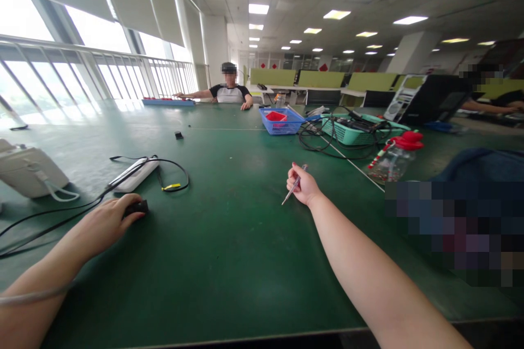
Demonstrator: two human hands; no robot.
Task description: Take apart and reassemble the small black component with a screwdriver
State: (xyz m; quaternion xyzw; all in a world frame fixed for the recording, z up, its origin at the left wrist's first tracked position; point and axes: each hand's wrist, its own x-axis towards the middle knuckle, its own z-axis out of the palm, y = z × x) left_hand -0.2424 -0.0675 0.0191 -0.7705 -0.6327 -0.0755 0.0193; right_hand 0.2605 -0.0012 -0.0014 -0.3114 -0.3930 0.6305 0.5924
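Note:
My left hand (112,221) rests on the green tabletop at the left, its thumb and fingers closed around a small black block (139,207). What kind of block it is, I cannot make out. Right of the middle, my right hand (303,185) is closed round a slim, clear pen (292,191). The pen is tilted, its pointed tip toward the lower left; whether the tip touches the table I cannot tell. Beyond my left hand lies a white power strip (137,174) with black cables beside it.
A white device (30,169) stands at the far left. Ahead are another small black block (179,135), a blue basket (282,126) and a green basket (347,133) with cables. A red-capped bottle (393,161) stands at the right. One person (230,90) sits across the table.

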